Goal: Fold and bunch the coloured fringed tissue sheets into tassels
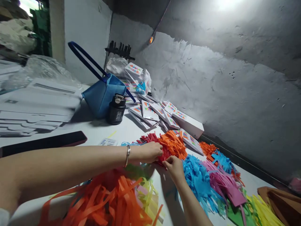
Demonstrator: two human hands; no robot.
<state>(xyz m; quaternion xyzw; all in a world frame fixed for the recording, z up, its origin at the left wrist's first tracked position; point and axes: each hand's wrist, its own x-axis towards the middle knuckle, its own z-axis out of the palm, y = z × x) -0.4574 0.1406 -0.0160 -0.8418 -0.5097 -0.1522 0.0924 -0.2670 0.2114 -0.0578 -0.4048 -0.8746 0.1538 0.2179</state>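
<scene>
A pile of red fringed strips point(150, 137) lies at the middle of the table, with an orange fringed bundle point(173, 143) against its right side. My left hand point(150, 152), with a silver bangle on its wrist, reaches in from the left; its fingers are curled closed on the red strips. From below, my right hand point(174, 168) pinches the lower edge of the same red strips with thumb and fingers. What lies beneath my left fingers is hidden. A blue fringed bundle point(196, 175) sits just right of my right hand.
Loose orange strips point(108, 204) heap at the near edge. Pink point(227, 185) and yellow bundles point(263, 210) lie right. Printed packets point(150, 111), a white box point(189, 124), a black bottle point(116, 109) and a blue bag point(101, 97) stand behind. A dark phone-like slab point(44, 142) lies left.
</scene>
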